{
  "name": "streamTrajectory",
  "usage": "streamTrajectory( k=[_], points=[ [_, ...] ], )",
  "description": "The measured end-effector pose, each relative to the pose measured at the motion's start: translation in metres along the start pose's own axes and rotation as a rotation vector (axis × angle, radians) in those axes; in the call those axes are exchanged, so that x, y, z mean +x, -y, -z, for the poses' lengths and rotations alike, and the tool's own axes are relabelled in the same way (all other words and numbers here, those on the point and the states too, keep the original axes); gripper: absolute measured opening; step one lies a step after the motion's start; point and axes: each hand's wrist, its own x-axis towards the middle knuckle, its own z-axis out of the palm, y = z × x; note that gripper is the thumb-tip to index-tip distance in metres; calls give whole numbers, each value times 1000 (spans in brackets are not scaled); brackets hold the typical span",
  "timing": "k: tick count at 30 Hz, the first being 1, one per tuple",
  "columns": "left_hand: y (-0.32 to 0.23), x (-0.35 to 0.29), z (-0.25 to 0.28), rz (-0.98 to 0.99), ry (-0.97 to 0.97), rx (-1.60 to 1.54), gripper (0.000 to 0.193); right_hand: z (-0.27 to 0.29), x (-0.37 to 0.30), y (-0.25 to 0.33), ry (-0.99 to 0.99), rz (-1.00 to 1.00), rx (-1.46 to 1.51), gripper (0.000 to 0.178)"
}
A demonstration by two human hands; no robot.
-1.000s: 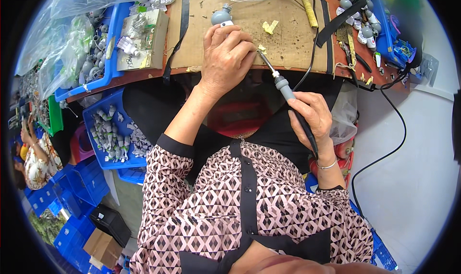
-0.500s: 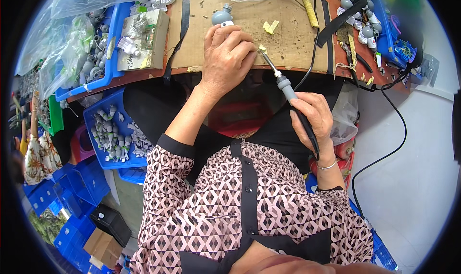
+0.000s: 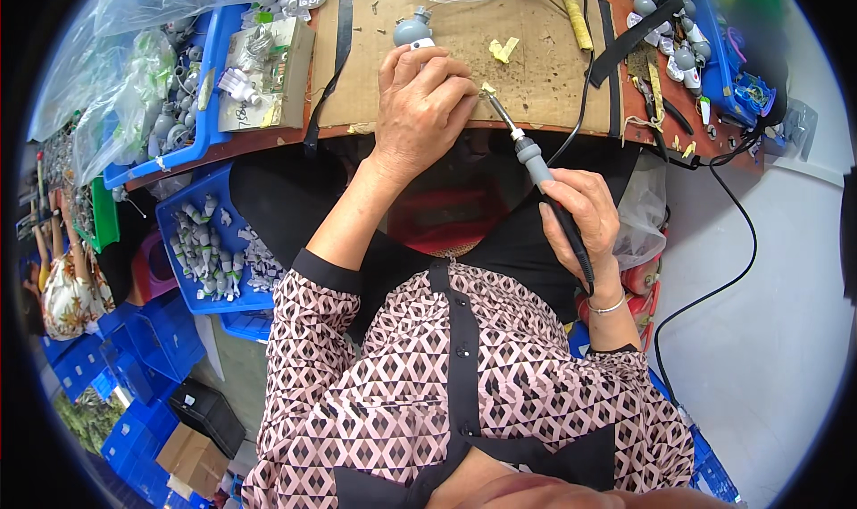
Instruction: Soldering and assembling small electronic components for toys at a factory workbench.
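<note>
My left hand (image 3: 421, 112) rests at the near edge of the cardboard sheet (image 3: 553, 71), its fingers curled over a small rounded grey-and-white plastic piece (image 3: 413, 30). Only the piece's grey knobbed end and a bit of white show beyond the fingers; the rest is hidden. In my right hand (image 3: 582, 219) is a soldering iron (image 3: 533, 159) with a black and grey handle, held like a pen. Its metal tip points up and left, close to the left fingertips, with a pale yellow scrap (image 3: 487, 88) at the tip's end. Another folded yellow scrap (image 3: 503, 50) lies on the cardboard.
Blue bins with grey and white plastic parts stand at left (image 3: 214, 89) and right (image 3: 714, 71). A box (image 3: 286, 80) sits beside the cardboard. Pliers (image 3: 647, 94) lie at the right; the iron's black cord (image 3: 750, 232) loops there. Another person (image 3: 71, 286) is at far left.
My hands, the plastic piece and the soldering iron stay almost where they were. At the far left, the other person's arms have shifted slightly.
</note>
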Motion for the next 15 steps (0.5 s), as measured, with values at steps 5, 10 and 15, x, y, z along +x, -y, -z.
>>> streamTrajectory(
  k=[5, 10, 15],
  points=[
    [0, 0, 1, 2, 0, 4, 10, -1, 0, 0, 18, 5, 13, 39],
    [0, 0, 0, 0, 1, 0, 10, 0, -2, 1, 17, 4, 15, 40],
    [3, -2, -2, -13, -10, -2, 10, 0, -3, 0, 5, -4, 14, 39]
  ],
)
